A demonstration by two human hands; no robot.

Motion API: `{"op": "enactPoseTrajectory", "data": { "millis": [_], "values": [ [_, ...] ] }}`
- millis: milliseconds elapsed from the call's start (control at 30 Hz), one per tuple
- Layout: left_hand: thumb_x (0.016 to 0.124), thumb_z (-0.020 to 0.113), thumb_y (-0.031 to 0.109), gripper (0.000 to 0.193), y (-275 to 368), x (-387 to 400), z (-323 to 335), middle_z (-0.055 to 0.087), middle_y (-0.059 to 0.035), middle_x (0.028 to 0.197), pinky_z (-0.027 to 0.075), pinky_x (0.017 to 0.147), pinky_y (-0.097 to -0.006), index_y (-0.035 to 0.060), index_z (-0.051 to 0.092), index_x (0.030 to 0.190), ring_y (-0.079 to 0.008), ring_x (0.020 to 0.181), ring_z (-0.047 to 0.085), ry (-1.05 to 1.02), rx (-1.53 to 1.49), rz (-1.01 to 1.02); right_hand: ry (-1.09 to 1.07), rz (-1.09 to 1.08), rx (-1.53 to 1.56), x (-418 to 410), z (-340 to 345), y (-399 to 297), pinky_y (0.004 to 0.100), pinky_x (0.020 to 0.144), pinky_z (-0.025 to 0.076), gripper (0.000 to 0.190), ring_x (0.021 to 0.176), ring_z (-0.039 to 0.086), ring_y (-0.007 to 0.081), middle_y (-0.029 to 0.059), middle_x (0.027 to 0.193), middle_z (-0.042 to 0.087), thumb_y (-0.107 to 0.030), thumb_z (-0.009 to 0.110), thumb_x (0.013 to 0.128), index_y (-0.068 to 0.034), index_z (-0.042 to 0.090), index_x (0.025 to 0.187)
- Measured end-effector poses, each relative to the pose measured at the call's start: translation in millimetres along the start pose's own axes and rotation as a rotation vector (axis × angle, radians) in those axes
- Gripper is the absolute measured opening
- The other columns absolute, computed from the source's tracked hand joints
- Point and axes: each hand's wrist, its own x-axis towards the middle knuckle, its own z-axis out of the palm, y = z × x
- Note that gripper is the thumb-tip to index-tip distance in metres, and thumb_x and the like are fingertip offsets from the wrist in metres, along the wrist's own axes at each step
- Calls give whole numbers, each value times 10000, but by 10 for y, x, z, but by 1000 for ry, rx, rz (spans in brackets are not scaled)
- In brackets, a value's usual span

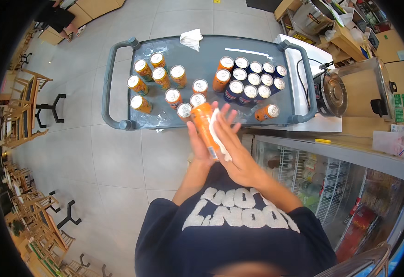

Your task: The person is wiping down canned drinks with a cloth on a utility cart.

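An orange drink can (203, 126) is held tilted in front of my chest, between both palms. My left hand (200, 143) cups its left side and underside, the thumb lying along it. Pressed flat against the can's right side is a white cloth or tissue (216, 135), under my right hand (231, 145). Just beyond stands a grey cart tray (208, 48) with more cans on it. Several orange cans (161, 78) are spread over its left half. To the right, dark blue cans (250, 91) stand packed in rows beside two orange ones (221, 80). A single orange can (267, 112) is near the tray's front edge.
A crumpled white cloth (191, 38) lies on the tray's far edge. Water wets parts of the tray. At right are a glass-door drinks fridge (312, 173) and a counter with a lidded appliance (335, 93). Wooden chairs (25, 104) line the left; a person (58, 17) stands far left.
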Motion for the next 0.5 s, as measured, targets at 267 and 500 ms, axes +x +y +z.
{"op": "enactPoseTrajectory", "data": {
  "millis": [267,500],
  "values": [
    [875,825,296,553,998,-250,-735,640,-128,1278,497,1035,-446,61,593,1318,-305,1171,617,380,1103,260,127,619,857,-225,132,514,393,1127,429,486,1300,594,233,138,1463,584,-277,450,1132,61,480,1480],
    [755,933,162,645,1556,-92,-892,702,-167,1234,528,999,-423,8,612,1294,-342,1143,678,257,2082,657,710,567,1042,-291,239,601,364,1057,476,486,1247,630,218,125,1353,649,-321,466,1133,51,524,1441]
  ]
}}
